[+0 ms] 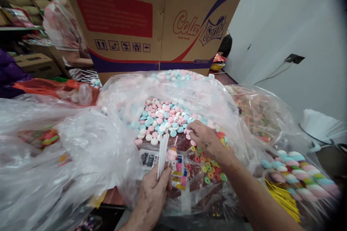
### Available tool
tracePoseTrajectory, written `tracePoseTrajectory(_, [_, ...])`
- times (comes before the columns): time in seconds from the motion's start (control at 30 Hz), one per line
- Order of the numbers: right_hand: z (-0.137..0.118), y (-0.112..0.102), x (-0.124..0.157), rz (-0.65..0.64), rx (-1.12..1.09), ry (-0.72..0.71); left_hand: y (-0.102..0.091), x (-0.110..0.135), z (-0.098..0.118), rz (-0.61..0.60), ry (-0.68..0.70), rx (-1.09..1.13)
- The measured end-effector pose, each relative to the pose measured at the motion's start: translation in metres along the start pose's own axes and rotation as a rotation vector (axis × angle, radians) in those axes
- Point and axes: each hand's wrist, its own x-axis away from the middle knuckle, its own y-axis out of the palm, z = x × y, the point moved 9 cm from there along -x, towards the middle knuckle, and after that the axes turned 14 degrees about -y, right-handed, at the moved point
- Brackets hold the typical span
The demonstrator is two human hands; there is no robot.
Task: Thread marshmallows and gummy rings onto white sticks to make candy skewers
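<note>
My left hand (153,195) is closed around a bundle of thin white sticks (162,153) that point up and away from me. My right hand (204,138) reaches into a large clear plastic bag (121,97), its fingers pinched among the pink, blue and white round candies (161,117); what it grips is too small to name. Small coloured ring candies (208,168) lie just under that wrist. A pink candy (171,154) sits by the stick tips, above a printed label (177,173).
A big Cola cardboard box (151,21) stands right behind the bag. Twisted pastel marshmallows (300,175) fill a bag at the right, gold wrappers (282,196) below them. More clear bags lie left (40,158) and far right (260,115). Another person (62,32) is at the back left.
</note>
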Motion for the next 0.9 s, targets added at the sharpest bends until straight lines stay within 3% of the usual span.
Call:
tracePoseTrajectory(0.17, [-0.011,0.017,0.000,-0.194,0.181,-0.073,0.001,-0.002,-0.007,-0.008,0.001,0.042])
tracePoseTrajectory(0.37, [-0.024,0.022,0.002,-0.180,0.223,-0.158,0.003,-0.002,-0.006,-0.024,-0.008,0.053])
tracePoseTrajectory(0.47, [-0.021,0.021,0.001,-0.117,0.180,-0.129,0.004,-0.003,-0.008,-0.030,-0.037,0.096])
tracePoseTrajectory(0.57, [-0.005,0.012,0.003,0.090,-0.117,0.052,0.006,-0.002,-0.009,-0.046,-0.073,0.125])
tracePoseTrajectory(0.7, [0.017,0.019,0.018,0.393,-0.945,0.431,0.009,0.001,-0.004,-0.071,-0.090,0.059])
tracePoseTrajectory(0.8, [0.008,0.025,0.020,0.474,-1.338,0.553,0.010,0.003,0.002,-0.072,-0.089,-0.034])
tracePoseTrajectory(0.9, [-0.001,0.022,0.019,0.503,-1.452,0.577,0.010,0.005,0.011,-0.044,-0.052,-0.175])
